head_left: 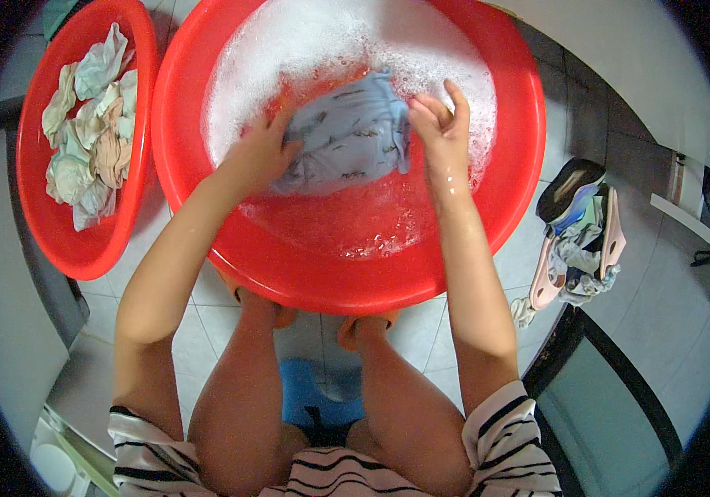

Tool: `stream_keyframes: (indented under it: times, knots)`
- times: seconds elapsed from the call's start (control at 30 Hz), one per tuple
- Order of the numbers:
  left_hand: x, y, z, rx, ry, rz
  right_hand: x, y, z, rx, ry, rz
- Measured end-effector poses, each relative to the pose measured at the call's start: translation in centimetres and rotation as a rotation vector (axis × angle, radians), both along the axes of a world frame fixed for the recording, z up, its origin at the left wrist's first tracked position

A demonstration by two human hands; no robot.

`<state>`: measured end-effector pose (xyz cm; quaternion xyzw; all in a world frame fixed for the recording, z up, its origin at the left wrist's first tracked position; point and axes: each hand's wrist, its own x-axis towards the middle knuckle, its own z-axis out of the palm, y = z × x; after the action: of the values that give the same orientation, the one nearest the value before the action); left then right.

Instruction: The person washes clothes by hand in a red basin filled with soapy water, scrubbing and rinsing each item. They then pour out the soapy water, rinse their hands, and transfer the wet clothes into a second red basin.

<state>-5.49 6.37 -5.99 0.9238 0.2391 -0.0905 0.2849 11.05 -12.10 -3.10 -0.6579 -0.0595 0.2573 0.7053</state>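
A wet light-blue patterned garment lies spread in the soapy water of a large red plastic basin. On its left end, my left hand grips the fabric, the thumb over the top and some fingers hidden behind it. My right hand pinches the gathered right edge between thumb and forefinger, its other fingers raised. Drops of water and suds cling to the right wrist. Thick white foam covers the far part of the water, while the near side shows the red bottom.
A smaller red basin with several pale crumpled garments stands at the left. On the tiled floor at the right are pink slippers, a dark-soled shoe and crumpled cloths. A blue stool is between my legs.
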Motion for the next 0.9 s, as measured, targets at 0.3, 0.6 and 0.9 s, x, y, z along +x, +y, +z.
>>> stream_keyframes:
  times: [0.3,0.6,0.9]
  knots:
    - [2.5,-0.7,0.2,-0.253,-0.170,0.222,-4.5,0.7,-5.3,0.114,0.692,-0.046]
    - [3.7,-9.2,4.3,-0.274,-0.317,-0.045,-5.4,4.0,-4.8,0.377,0.961,0.085]
    - [3.3,-3.1,1.8,0.028,-0.055,0.101,-2.9,-1.0,-1.9,-0.424,0.217,0.189]
